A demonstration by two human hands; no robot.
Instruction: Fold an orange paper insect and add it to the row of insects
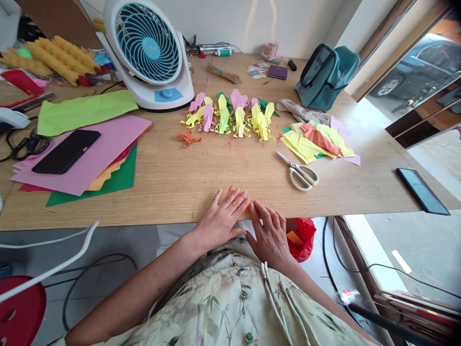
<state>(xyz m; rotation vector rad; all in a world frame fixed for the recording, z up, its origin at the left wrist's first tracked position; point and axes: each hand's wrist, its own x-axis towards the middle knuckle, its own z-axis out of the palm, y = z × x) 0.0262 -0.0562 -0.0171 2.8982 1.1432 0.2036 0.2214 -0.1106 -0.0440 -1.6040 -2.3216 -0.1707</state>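
A folded piece of orange paper (232, 191) lies at the front edge of the table, mostly hidden under my fingers. My left hand (222, 218) rests flat over it, fingers stretched out. Beside it, my right hand (270, 234) touches the paper's right end with its fingertips; its fingers are lightly bent and the thumb stands apart from them. Beyond my hands sit several folded paper figures in pink, yellow and green (223, 117), with a small orange paper figure (188, 138) in front of them. White-handled scissors (300, 175) lie open to the right.
Left are stacked coloured sheets (118, 175) under a black phone (66, 151), and a white fan (162, 86). Right are crumpled papers (298, 145), a teal bag (324, 79) and another phone (422, 190). A red plastic bag (304, 240) hangs below the table edge.
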